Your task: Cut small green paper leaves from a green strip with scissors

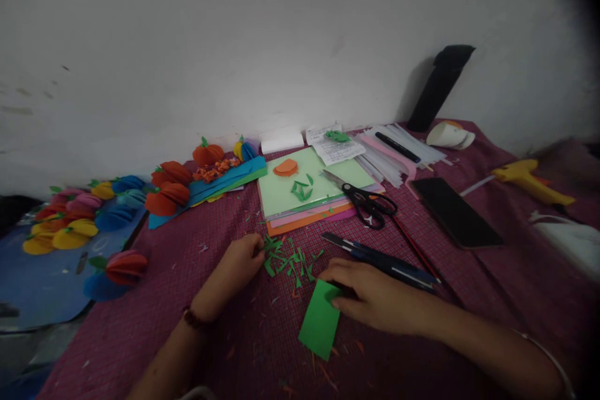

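Observation:
My right hand (pixel 363 294) pinches a small green paper rectangle (pixel 321 322) by its upper right corner, thumb on top, just above the tablecloth. Left of it, my left hand (pixel 244 256) rests low with its fingers curled in, at the edge of a pile of green paper scraps (pixel 293 262). Whatever those fingers may hold is hidden. Beyond both hands, black-handled scissors (pixel 368 203) lie partly across a stack of coloured paper sheets (pixel 272 190). On that stack are an orange paper shape (pixel 285 167) and several cut green leaf pieces (pixel 300 190).
A dark blue cutter (pixel 384 262) lies beside my right hand, with a phone (pixel 454 212) and a yellow glue gun (pixel 534 181) farther right. Folded-paper pumpkins (pixel 169 197) stand at left. White glue sticks (pixel 384 159) lie by the wall, near a black upright object (pixel 438 90).

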Demonstrator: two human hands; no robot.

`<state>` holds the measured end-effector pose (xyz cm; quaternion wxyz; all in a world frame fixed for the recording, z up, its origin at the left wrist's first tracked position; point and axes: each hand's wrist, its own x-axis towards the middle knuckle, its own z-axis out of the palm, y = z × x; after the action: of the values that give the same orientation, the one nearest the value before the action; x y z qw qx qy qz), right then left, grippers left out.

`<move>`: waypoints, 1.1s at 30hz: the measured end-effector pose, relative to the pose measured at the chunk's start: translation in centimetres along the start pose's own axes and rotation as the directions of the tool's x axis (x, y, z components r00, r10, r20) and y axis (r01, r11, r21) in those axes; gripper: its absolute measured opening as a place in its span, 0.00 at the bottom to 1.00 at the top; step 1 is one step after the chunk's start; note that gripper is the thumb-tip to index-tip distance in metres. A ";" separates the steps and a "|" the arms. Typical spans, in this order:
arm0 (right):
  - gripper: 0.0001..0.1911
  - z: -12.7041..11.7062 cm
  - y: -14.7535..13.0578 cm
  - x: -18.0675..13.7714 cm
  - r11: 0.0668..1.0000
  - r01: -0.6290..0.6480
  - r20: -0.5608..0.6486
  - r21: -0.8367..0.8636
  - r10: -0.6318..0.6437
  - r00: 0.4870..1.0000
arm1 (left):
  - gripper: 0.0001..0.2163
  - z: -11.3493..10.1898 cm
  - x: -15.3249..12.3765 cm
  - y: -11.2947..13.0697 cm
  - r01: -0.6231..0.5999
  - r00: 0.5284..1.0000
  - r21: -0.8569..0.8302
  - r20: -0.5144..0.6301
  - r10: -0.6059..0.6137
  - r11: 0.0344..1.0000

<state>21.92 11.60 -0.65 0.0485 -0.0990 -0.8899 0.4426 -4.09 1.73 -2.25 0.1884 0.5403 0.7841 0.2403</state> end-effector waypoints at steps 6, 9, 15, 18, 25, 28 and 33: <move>0.10 -0.3 -0.4 1.7 0.989 -0.063 -0.302 0.137 0.102 0.948 | 0.08 -0.5 -0.9 0.5 -0.010 0.999 -0.218 -0.037 0.002 0.976; 0.10 0.2 -1.6 4.0 0.905 -0.042 -0.346 0.424 0.204 0.916 | 0.09 -1.2 -1.9 1.6 -0.011 1.000 -0.382 0.012 0.017 0.924; 0.11 1.9 -4.0 8.3 0.739 0.013 -0.298 0.673 0.255 0.920 | 0.09 -1.3 -3.2 3.1 0.019 0.994 -0.637 0.097 0.055 0.770; 0.13 2.0 -3.9 8.8 0.696 0.023 -0.355 0.718 0.337 0.872 | 0.09 -1.1 -3.1 2.9 0.028 0.996 -0.691 0.077 0.035 0.722; 0.13 2.5 -2.7 8.5 0.708 0.004 -0.298 0.707 0.292 0.909 | 0.09 -0.4 -3.2 2.9 0.072 0.997 -0.686 0.044 -0.058 0.724; 0.11 3.1 -2.6 8.8 0.745 0.027 -0.328 0.666 0.261 0.908 | 0.11 0.1 -3.4 3.2 0.065 0.997 -0.656 0.069 -0.026 0.752; 0.07 3.2 -2.6 9.1 0.830 0.032 -0.387 0.557 0.225 0.894 | 0.12 0.5 -3.4 3.1 0.081 0.994 -0.661 0.109 -0.012 0.746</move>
<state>12.13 9.56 -0.57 0.2500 -0.2233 -0.6846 0.6473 -0.28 -0.45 -0.68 0.4121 0.4294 0.6505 0.4718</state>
